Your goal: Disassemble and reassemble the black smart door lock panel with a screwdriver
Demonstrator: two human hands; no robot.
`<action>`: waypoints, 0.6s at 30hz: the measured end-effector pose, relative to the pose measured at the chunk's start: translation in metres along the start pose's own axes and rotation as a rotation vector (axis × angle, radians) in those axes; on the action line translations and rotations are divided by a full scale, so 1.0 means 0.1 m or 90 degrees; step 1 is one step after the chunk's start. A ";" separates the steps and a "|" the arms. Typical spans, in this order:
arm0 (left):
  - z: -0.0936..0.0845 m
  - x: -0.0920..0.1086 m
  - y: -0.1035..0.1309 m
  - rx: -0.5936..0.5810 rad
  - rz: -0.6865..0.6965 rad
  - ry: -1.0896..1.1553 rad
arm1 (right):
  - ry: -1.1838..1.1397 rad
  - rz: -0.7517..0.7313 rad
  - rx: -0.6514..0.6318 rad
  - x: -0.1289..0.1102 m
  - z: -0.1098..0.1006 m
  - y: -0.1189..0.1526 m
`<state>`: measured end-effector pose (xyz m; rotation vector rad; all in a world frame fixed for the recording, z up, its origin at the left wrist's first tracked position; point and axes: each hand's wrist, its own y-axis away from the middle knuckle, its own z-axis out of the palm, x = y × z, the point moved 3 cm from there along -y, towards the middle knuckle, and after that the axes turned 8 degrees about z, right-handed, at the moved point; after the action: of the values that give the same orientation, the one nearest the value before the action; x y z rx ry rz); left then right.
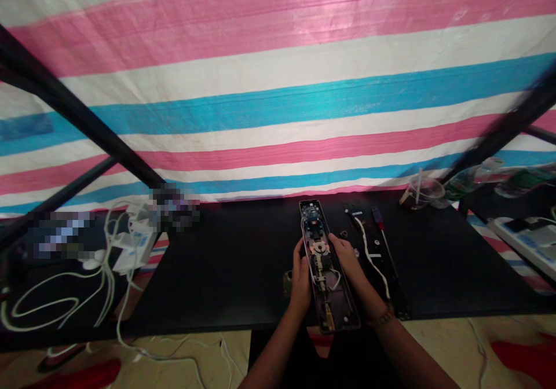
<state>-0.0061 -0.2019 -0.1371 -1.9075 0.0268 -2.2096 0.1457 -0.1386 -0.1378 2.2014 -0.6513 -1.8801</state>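
A long, narrow opened housing (346, 302), which looks like an electronic door lock, is tilted up over the table's front edge. Inside it are a circuit board, thin wires and a round metal part. My left hand (300, 279) is closed around its left edge, and my right hand (346, 257) grips the right edge. To the right lies a dark panel with a white flat cable (370, 256) on it. Beside that cable is a screwdriver (379, 220) with a red and blue handle. Small loose parts (344, 234) lie near my right hand.
The black table (217, 261) runs left and right. A plastic cup (419, 194) with a straw stands at the back right. Tangled white cables (108, 267) and a power strip (521, 241) lie on side tables. A striped tarp (304, 105) hangs behind, between dark frame bars.
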 end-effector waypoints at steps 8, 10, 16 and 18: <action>0.00 -0.05 -0.02 0.008 0.005 -0.026 | -0.084 -0.079 0.002 0.12 0.00 0.12; 0.00 -0.06 -0.02 0.006 -0.001 -0.029 | -0.084 -0.094 0.004 0.15 0.00 0.13; -0.01 -0.09 -0.01 0.005 -0.010 -0.021 | -0.070 -0.093 -0.002 0.15 0.00 0.12; -0.01 -0.08 -0.01 0.003 -0.004 -0.022 | -0.069 -0.092 0.009 0.14 -0.01 0.12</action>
<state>-0.0066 -0.1997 -0.1448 -1.9448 0.0092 -2.1786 0.1451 -0.1559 -0.1452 2.2221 -0.5369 -2.0826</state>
